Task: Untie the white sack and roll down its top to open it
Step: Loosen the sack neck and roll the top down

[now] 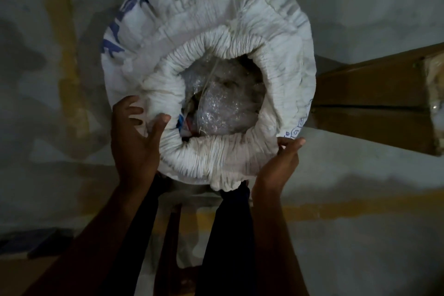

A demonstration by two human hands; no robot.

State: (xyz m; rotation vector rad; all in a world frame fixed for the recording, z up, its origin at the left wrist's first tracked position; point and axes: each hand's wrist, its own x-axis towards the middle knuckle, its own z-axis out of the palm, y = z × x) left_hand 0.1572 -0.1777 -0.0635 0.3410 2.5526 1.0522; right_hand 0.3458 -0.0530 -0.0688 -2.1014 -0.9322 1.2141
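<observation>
A white woven sack (276,38) with blue print stands upright on the floor, seen from above. Its top is rolled down into a thick crumpled ring (216,154) around a wide mouth. Inside lie clear bubble-wrapped bundles (221,108) and a thin loose string. My left hand (134,137) rests against the ring's near-left outer side, fingers spread, thumb on the roll. My right hand (281,163) touches the sack's near-right side under the ring, fingertips at the printed edge; neither hand clearly grips the fabric.
A brown cardboard box (374,103) lies on the floor just right of the sack. The grey concrete floor (360,235) has yellow painted lines. My dark trouser legs (228,235) stand just below the sack.
</observation>
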